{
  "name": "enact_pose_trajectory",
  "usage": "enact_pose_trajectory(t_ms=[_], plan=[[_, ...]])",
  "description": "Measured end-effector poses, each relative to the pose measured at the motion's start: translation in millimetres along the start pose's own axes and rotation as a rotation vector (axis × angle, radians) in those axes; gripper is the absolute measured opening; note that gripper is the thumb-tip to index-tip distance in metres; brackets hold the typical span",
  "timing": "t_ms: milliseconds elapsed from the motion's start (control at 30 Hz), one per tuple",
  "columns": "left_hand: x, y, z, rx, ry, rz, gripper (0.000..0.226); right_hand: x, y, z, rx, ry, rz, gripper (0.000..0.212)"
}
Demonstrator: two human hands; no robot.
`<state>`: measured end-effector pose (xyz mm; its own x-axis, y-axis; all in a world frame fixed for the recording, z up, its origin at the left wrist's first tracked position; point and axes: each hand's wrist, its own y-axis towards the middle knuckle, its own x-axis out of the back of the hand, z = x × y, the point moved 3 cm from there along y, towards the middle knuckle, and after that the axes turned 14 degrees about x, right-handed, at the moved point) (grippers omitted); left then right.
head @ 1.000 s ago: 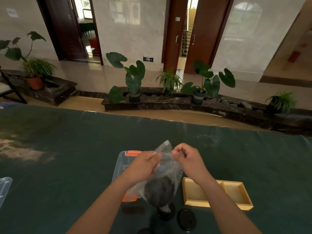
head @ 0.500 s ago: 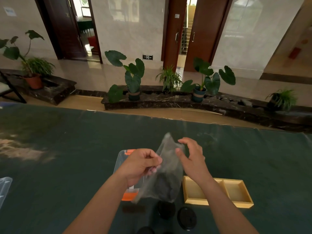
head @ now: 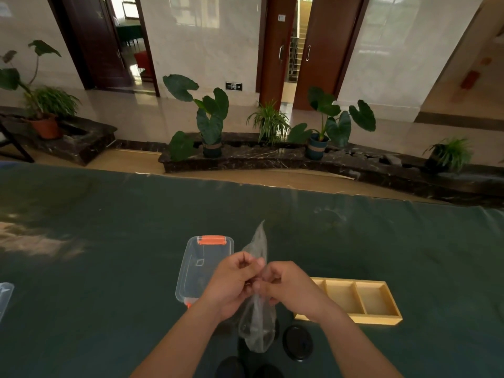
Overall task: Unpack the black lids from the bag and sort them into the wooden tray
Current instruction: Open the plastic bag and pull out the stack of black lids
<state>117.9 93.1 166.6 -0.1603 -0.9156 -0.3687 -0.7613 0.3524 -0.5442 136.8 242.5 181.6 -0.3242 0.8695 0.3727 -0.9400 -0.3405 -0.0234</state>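
Both my hands pinch a clear plastic bag (head: 257, 320) in front of me, above the green table. My left hand (head: 233, 282) and my right hand (head: 289, 289) meet at the bag's middle, fingers closed on the film. The bag hangs limp and looks see-through, with no dark mass in it. A round black lid (head: 297, 342) lies flat on the table under my right wrist. Two more black lids (head: 230, 368) sit at the bottom edge. The wooden tray (head: 392, 320), divided into compartments, lies just right of my right hand; its visible compartments hold nothing.
A clear plastic box (head: 196, 268) with orange latches stands behind my left hand. Another clear plastic piece (head: 4, 296) pokes in at the left edge. The green cloth table (head: 109, 241) stretches far ahead; potted plants stand on the floor beyond.
The dark clump of lids that filled the bag a second ago is gone from it, and the bag hangs flat. My hands have come together at its middle.
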Motion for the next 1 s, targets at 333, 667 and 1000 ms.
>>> enact_pose_trajectory(t_ms=[333,667,1000], plan=[[76,5,16,0.119,-0.341,-0.096,0.021,63,-32,-55,-0.34,0.53,-0.489,0.015],[61,20,35,0.18,-0.674,-0.041,0.015,47,-21,-81,-0.377,1.056,-0.482,0.014],[55,23,50,0.288,-0.372,0.117,0.007,28,-22,-88,-0.406,1.248,-0.347,0.035]])
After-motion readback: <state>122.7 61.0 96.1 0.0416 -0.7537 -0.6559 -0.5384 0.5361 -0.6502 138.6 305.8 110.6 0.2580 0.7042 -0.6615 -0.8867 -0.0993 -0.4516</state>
